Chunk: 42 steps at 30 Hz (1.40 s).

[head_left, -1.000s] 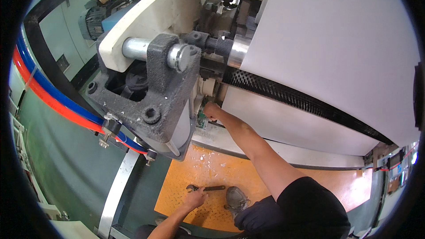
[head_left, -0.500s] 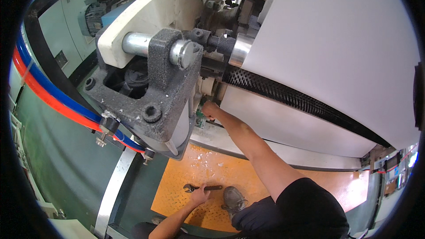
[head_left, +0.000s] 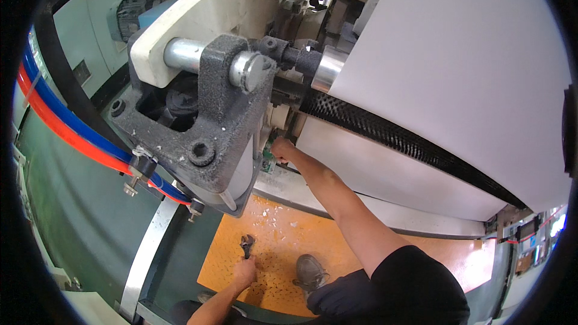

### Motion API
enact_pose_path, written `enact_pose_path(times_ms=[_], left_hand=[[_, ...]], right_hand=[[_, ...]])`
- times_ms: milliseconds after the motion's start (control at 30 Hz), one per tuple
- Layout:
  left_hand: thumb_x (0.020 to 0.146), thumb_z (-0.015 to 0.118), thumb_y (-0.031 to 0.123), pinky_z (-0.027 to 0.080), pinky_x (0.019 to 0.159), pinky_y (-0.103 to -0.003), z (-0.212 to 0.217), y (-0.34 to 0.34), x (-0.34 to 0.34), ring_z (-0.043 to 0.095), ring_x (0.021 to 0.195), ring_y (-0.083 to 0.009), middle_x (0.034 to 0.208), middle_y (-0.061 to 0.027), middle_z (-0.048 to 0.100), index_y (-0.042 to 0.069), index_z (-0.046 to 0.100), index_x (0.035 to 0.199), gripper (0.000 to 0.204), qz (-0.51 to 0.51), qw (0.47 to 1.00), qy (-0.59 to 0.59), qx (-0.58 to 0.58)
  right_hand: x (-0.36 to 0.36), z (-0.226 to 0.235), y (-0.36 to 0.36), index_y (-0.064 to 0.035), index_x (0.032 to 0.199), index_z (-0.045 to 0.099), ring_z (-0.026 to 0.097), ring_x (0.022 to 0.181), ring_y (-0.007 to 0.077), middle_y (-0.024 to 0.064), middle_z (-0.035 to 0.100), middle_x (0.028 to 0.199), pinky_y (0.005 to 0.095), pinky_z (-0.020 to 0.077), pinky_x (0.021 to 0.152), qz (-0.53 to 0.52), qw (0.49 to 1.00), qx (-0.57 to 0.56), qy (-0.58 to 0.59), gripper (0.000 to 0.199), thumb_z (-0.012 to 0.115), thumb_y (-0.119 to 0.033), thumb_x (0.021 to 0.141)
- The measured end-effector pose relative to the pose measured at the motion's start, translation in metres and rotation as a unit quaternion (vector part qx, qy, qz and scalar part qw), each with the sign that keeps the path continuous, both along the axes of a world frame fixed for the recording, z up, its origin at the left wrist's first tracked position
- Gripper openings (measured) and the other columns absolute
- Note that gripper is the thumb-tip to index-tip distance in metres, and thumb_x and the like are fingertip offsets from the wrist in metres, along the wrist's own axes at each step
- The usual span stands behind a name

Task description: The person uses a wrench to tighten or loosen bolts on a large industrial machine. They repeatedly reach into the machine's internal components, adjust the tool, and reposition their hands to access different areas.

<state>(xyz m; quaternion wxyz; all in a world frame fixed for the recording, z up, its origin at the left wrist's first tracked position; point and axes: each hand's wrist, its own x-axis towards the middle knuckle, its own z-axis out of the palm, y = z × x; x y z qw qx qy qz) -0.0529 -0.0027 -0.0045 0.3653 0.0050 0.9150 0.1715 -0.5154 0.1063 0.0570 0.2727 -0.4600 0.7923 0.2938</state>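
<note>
My left hand [head_left: 244,271] is closed round the handle of a dark adjustable wrench [head_left: 247,244], its jaw end pointing up and away from me above the orange floor plate. My right arm reaches forward into the machine's side. There my right hand [head_left: 281,149] is curled beside a small green part [head_left: 268,161], below the end of the black bristled roller [head_left: 385,135]. The fingers face away, so what they grip is hidden. Just left of this hand stands a dusty dark cylinder mount [head_left: 180,150] with a bright steel pin [head_left: 247,71].
A wide white sheet [head_left: 457,66] runs over the rollers at the right. Blue and red hoses [head_left: 78,138] curve down the left side. White scraps lie on the orange plate [head_left: 283,238], near my shoe [head_left: 310,272]. A pale machine rail [head_left: 289,189] crosses in front of me.
The wrench in my left hand has swung from lying sideways to pointing away from me, and that hand has moved a little left and nearer. My right hand stays at the same spot.
</note>
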Motion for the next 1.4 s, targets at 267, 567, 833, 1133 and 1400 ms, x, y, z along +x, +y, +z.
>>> enact_pose_path(times_ms=[267,567,833,1133,1400], left_hand=[[0.078,0.050,0.003,0.047,0.069,-0.051,0.031,-0.009,0.000,0.056,0.085,-0.0446,0.100,-0.0285,0.054,0.003,0.027,0.134,0.060,0.274,0.942,0.176,0.076],[0.082,0.060,0.021,0.046,0.061,-0.042,0.029,-0.009,-0.032,0.061,0.070,-0.0296,0.079,-0.0180,0.060,-0.001,0.045,0.122,0.047,0.443,0.852,0.045,0.275],[0.084,0.062,0.022,0.041,0.056,-0.035,0.041,0.013,-0.053,0.053,0.058,-0.0210,0.069,-0.0106,0.055,0.003,0.049,0.116,0.040,0.373,0.852,0.128,0.344],[0.094,0.047,0.015,0.040,0.047,-0.026,0.045,0.033,-0.080,0.048,0.053,-0.0104,0.069,-0.0030,0.050,0.005,0.050,0.099,0.012,0.441,0.698,0.006,0.564],[0.093,0.045,0.012,0.037,0.036,-0.027,0.012,0.037,-0.087,0.044,0.040,-0.0123,0.069,-0.0060,0.052,0.004,0.047,0.092,0.008,0.480,0.673,0.012,0.563]], right_hand=[[-0.002,0.000,0.004,-0.0156,0.050,0.064,0.060,0.058,0.0248,0.0068,0.065,0.065,0.0390,0.0488,0.049,0.036,0.999,0.013,0.004,0.009,0.065,-0.007,0.050],[-0.003,0.003,0.006,-0.0158,0.048,0.063,0.057,0.053,0.0242,0.0045,0.064,0.061,0.0379,0.0461,0.045,-0.016,1.000,-0.009,0.016,0.010,0.063,-0.006,0.047],[0.005,0.001,0.011,-0.0154,0.048,0.062,0.055,0.051,0.0236,0.0042,0.062,0.059,0.0375,0.0442,0.043,0.007,0.999,-0.025,0.028,0.011,0.061,-0.005,0.048],[-0.005,-0.003,0.029,-0.0152,0.049,0.062,0.053,0.051,0.0233,0.0040,0.060,0.057,0.0369,0.0434,0.042,0.010,0.996,-0.046,0.078,0.011,0.061,-0.005,0.050],[0.013,-0.029,-0.006,-0.0123,0.046,0.055,0.052,0.049,0.0231,0.0052,0.058,0.055,0.0385,0.0412,0.044,0.087,0.990,-0.102,0.051,0.012,0.059,-0.008,0.057]])
